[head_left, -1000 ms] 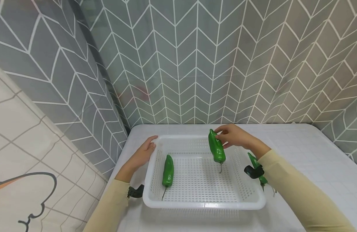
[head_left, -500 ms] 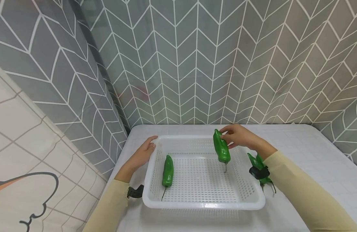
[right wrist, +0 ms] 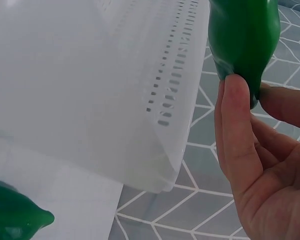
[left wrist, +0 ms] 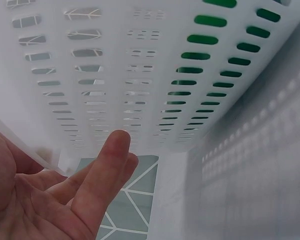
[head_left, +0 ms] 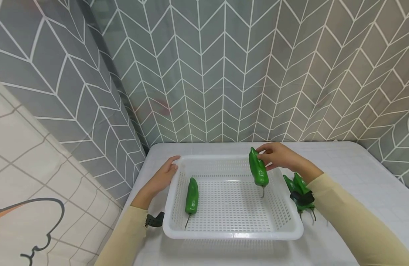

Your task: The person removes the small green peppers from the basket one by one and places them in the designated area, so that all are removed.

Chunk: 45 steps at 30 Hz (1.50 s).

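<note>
My right hand (head_left: pixel 275 155) pinches a glossy green chili pepper (head_left: pixel 258 170) near its tip, with the stem hanging down. It is over the right part of a white perforated plastic basket (head_left: pixel 234 235). In the right wrist view, thumb and fingers meet at the narrow end of the pepper (right wrist: pixel 245 37). My left hand (head_left: pixel 162 179) holds the basket's far left corner. The left wrist view shows this hand's fingers (left wrist: pixel 102 177) below the rim, outside the slotted wall (left wrist: pixel 112 65). A second green pepper (head_left: pixel 192 195) lies inside the basket at the left.
More green peppers (head_left: pixel 300 183) lie on the white table (head_left: pixel 344 170), just right of the basket and partly behind the right wrist's black camera strap (head_left: pixel 302 198). A patterned grey curtain (head_left: pixel 224 74) hangs behind the table and along its left side.
My right hand has moved a little to the right with its pepper, still over the basket. More of the peppers on the table show beside the wrist. My left hand has stayed put.
</note>
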Available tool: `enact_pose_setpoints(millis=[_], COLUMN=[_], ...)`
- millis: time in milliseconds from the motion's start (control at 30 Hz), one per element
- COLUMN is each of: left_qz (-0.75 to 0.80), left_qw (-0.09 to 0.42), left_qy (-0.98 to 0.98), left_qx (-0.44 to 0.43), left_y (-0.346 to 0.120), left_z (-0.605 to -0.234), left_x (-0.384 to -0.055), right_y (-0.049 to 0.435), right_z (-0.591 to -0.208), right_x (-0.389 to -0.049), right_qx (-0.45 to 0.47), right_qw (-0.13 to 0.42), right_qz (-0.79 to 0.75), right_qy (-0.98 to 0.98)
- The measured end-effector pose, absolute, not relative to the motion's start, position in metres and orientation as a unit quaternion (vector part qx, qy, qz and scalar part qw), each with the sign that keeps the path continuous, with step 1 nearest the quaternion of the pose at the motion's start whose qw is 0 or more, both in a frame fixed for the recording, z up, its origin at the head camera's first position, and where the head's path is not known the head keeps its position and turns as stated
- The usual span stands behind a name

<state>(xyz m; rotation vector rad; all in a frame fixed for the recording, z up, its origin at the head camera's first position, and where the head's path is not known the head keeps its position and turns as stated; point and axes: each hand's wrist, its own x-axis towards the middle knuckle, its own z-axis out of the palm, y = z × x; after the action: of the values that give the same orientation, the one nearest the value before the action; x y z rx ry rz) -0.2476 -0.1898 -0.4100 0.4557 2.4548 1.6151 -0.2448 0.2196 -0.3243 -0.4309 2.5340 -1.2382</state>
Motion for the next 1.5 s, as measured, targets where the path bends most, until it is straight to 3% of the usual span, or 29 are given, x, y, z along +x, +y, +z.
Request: enact_pose_setpoints(millis=[1500], left_qz=[0.539], left_qw=[0.084], left_qy=[0.824], left_qx=[0.152], left_y=[-0.19], left_z=[-0.409], left_x=[-0.247], right_y=[0.266], right_z=[-0.324], right_x=[-0.226], right_qx=[-0.116], right_qw=[0.133], right_qz=[-0.439], right_qy=[0.881])
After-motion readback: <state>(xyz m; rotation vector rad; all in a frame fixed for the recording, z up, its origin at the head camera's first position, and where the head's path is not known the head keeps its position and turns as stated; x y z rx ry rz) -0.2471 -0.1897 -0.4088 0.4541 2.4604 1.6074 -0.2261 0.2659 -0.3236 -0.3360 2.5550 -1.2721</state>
